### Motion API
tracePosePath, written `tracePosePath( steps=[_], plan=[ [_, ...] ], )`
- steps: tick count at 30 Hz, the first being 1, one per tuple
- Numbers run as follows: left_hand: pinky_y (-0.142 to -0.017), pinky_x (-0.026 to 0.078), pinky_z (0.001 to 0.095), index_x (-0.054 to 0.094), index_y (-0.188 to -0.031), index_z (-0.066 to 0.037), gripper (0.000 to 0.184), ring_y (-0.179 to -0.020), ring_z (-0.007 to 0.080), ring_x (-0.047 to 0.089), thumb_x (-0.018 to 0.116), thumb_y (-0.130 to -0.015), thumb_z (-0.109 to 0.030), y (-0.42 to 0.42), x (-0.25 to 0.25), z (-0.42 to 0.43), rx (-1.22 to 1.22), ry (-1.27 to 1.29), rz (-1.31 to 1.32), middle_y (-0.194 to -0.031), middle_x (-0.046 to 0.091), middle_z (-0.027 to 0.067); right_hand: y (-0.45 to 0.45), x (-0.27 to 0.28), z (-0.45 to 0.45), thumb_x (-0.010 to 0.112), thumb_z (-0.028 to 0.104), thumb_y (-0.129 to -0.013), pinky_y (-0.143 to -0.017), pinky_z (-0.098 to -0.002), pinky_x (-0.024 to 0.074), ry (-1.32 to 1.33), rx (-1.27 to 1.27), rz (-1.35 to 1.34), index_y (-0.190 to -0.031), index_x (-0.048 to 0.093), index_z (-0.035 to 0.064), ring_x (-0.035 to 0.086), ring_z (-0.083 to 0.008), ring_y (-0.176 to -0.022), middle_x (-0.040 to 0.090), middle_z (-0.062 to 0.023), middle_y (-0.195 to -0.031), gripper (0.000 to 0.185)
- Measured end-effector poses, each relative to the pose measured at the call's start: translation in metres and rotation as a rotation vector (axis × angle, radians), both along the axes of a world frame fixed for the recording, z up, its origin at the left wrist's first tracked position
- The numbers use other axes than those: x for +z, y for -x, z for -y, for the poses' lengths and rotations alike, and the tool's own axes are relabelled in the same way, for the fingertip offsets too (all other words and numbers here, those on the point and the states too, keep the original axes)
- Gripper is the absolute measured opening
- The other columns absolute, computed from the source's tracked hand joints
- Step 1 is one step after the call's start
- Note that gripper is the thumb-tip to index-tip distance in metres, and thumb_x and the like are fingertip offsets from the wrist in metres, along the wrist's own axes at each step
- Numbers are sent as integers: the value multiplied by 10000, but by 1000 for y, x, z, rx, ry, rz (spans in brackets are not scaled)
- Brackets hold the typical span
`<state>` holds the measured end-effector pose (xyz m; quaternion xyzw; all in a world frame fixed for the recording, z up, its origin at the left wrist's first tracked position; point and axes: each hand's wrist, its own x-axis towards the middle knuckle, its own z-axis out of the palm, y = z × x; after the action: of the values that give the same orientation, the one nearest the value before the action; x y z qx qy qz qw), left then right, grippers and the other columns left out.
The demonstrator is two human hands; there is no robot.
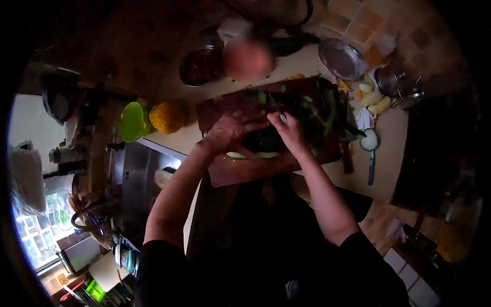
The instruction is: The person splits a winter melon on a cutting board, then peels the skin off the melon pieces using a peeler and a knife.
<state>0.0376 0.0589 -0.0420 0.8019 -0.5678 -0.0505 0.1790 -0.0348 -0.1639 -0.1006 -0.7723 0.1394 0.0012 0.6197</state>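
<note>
A dark brown cutting board (232, 174) lies across the counter in front of me. My left hand (228, 133) spreads its fingers and thumb around a dark green vegetable piece (258, 141), pressing on it. Along its near side shows a pale strip of flesh with a green edge (263, 155). My right hand (290, 134) is closed, at the piece's right end, on a small tool with a pale, shiny end (283, 119); its working part is hidden or too dark to make out. Green peels and scraps (330, 115) are strewn over the board's right half.
An orange-yellow pumpkin (168, 117) and a lime-green bowl (134, 122) stand left, beside the sink (146, 166). Behind the board are a dark bowl (201, 65) and a metal bowl (341, 60). Right lie yellowish pieces (377, 102) and a blue-handled utensil (371, 166).
</note>
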Motion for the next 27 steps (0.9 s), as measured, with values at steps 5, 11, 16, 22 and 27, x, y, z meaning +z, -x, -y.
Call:
tracePosePath(
  steps=[5, 11, 16, 22, 27],
  plan=[
    [-1150, 400, 480, 522, -1492, -144, 961, -1374, 342, 508, 882, -688, -530, 15, -5, -48, 540, 215, 76, -1527, 511, 141, 25, -9, -24, 713, 494, -950, -790, -398, 508, 89, -28, -117, -1032, 650, 13, 664, -260, -873, 682, -134, -899, 492],
    [-1007, 502, 416, 567, -1411, -31, 537, -1208, 258, 611, 713, -970, -301, 21, -66, -80, 837, 737, -957, -1437, 582, 117, 62, -4, -74, 637, 485, -998, -878, -462, 523, 108, -85, -91, -1185, 592, 16, 673, -435, -1051, 703, -243, -1096, 507],
    [-1055, 468, 408, 523, -1453, 21, 511, -1242, 311, 594, 561, -1050, -292, 48, -95, -34, 1197, 769, -742, -1398, 585, 230, 27, 10, -67, 585, 390, -1036, -866, -474, 546, 333, 13, 178, -1279, 603, 54, 685, -433, -1025, 712, -233, -1131, 414],
    [-1101, 422, 481, 538, -1469, -48, 594, -1316, 426, 517, 552, -1035, -454, 66, -67, 51, 1748, 630, -199, -1416, 549, 258, -47, 27, -59, 569, 293, -1028, -772, -491, 577, 679, 303, 289, -1341, 659, 215, 717, -403, -901, 741, -183, -1029, 334],
    [-1096, 431, 475, 565, -1458, -91, 604, -1310, 411, 530, 567, -1016, -503, 66, -53, 55, 1815, 530, -172, -1389, 578, 240, -66, 26, -60, 577, 285, -1014, -715, -508, 579, 778, 352, 304, -1270, 698, 209, 718, -400, -763, 741, -173, -868, 293]
  ],
)
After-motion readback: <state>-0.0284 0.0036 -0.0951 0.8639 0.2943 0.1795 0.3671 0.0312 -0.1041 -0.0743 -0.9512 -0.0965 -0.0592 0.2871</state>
